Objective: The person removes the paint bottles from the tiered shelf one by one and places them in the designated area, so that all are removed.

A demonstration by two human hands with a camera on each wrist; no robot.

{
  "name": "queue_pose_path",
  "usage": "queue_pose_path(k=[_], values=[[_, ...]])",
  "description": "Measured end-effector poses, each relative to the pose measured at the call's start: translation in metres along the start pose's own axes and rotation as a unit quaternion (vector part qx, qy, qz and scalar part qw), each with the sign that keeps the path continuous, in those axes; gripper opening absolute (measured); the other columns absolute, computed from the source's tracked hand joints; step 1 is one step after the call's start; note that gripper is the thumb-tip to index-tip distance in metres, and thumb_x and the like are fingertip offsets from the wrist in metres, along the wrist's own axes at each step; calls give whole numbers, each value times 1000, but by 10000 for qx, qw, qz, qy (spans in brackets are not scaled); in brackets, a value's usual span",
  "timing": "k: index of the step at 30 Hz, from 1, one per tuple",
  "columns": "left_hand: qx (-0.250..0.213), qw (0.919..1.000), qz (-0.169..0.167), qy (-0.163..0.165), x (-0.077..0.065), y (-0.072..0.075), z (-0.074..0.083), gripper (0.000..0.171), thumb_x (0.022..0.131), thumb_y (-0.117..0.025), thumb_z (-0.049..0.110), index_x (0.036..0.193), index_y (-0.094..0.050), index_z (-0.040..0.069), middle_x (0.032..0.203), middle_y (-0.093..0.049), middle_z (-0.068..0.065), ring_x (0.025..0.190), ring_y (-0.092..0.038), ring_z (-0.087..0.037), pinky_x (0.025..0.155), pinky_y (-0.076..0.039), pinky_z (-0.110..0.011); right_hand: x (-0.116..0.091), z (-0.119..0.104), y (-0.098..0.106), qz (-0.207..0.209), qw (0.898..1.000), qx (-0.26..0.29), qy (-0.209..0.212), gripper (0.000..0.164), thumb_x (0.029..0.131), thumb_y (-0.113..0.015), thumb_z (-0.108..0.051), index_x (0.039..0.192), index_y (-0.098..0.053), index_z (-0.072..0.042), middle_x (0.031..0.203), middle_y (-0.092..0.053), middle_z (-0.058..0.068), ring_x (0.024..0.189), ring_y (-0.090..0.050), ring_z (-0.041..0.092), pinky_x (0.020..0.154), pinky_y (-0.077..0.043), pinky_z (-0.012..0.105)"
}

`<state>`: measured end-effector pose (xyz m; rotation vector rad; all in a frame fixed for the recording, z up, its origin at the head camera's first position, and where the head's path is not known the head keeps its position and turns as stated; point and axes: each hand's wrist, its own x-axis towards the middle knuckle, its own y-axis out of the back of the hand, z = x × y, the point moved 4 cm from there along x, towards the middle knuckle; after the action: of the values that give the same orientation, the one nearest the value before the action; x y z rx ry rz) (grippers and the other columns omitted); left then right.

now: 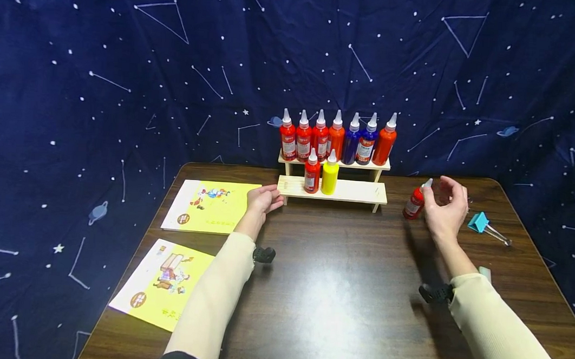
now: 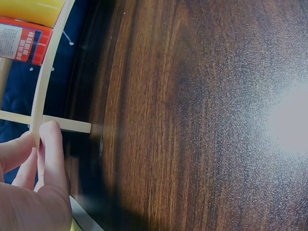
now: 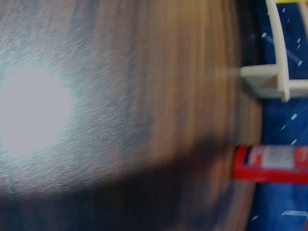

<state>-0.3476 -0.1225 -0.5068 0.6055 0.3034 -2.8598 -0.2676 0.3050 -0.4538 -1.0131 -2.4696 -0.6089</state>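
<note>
At the left end of a two-tier wooden rack (image 1: 357,192), my left hand (image 1: 262,199) pinches the lower board (image 2: 44,82) between thumb and fingers. On that lower board stand a red squeeze bottle (image 1: 311,176) and a yellow one (image 1: 330,178). Right of the rack, a separate red squeeze bottle (image 1: 413,204) with a white nozzle leans slightly over the table. My right hand (image 1: 445,215) is beside it, thumb overlapping the bottle's neck, the other fingers spread away with a gap. The right wrist view shows this bottle (image 3: 272,164) but not the hand.
Several red, orange and blue bottles (image 1: 351,145) line the upper tier. Two yellow booklets (image 1: 222,207) (image 1: 172,284) lie on the left of the brown table (image 1: 323,246). A teal binder clip (image 1: 479,222) lies right of my right hand. Dark starry cloth (image 1: 294,55) hangs behind.
</note>
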Motion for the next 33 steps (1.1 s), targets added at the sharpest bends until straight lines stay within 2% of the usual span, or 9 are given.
queue_pose_path(k=[2, 4, 6, 9, 14, 16, 18, 24, 33], values=[[15, 10000, 4, 5, 0, 0, 0, 32, 89, -60, -4, 121, -62, -3, 100, -64, -15, 69, -66, -13, 75, -60, -27, 1, -15, -1, 310, 9977, 245, 557, 33, 79, -73, -14, 109, -67, -4, 102, -59, 11, 93, -55, 21, 77, -44, 20], [41, 10000, 31, 21, 0, 1, 0, 32, 89, -60, -4, 121, -63, -2, 98, -64, -14, 70, -67, -14, 75, -60, -27, 0, -31, -6, 386, 9926, 466, 1054, 29, 78, -73, -10, 105, -68, -3, 99, -59, 11, 90, -54, 22, 75, -44, 18], [47, 10000, 46, 38, 0, 2, -1, 31, 89, -60, -4, 120, -63, -2, 96, -64, -13, 70, -67, -14, 75, -60, -28, -4, -48, -17, 124, 9865, 792, 1430, 27, 77, -72, -5, 103, -68, -1, 98, -59, 14, 87, -55, 24, 73, -48, 16], [26, 10000, 60, 63, 1, 2, -1, 31, 89, -61, -4, 120, -63, -3, 95, -64, -13, 69, -66, -14, 75, -60, -29, -14, -70, -42, -779, 9798, 926, 1592, 28, 78, -73, -1, 105, -67, -1, 98, -61, 14, 83, -59, 25, 68, -54, 16], [3, 10000, 25, 37, 1, 2, -1, 30, 89, -61, -4, 119, -63, -3, 97, -65, -14, 66, -66, -12, 73, -61, -28, -34, -90, -92, -2686, 9561, 432, 1092, 44, 83, -73, -10, 123, -59, -2, 113, -61, 15, 101, -61, 29, 77, -60, 39], [12, 10000, 9, 7, 1, 1, -1, 30, 89, -61, -4, 119, -63, -3, 95, -65, -14, 64, -66, -12, 71, -61, -26, -39, -95, -108, -3150, 9451, 320, 810, 53, 85, -73, -13, 132, -52, -1, 122, -58, 19, 111, -57, 34, 83, -57, 49], [24, 10000, -12, -23, 1, 1, 0, 30, 89, -61, -4, 119, -63, -3, 91, -65, -12, 63, -65, -11, 70, -61, -26, -43, -97, -123, -3423, 9374, 282, 567, 59, 86, -71, -14, 138, -45, 1, 128, -54, 23, 118, -53, 37, 91, -53, 52], [32, 10000, -15, -60, 0, 0, 1, 30, 89, -60, -5, 119, -63, -4, 87, -65, -12, 62, -65, -10, 67, -61, -25, -48, -101, -149, -3618, 9318, 284, -2, 65, 90, -67, -16, 145, -35, 0, 135, -51, 22, 123, -51, 36, 108, -41, 46], [28, 10000, -2, -30, 0, 1, 1, 30, 89, -61, -5, 119, -63, -3, 92, -66, -14, 61, -65, -10, 68, -61, -25, -57, -98, -166, -3494, 9366, 148, -208, 59, 91, -66, -15, 144, -40, -5, 129, -57, 21, 119, -54, 32, 108, -39, 42]])
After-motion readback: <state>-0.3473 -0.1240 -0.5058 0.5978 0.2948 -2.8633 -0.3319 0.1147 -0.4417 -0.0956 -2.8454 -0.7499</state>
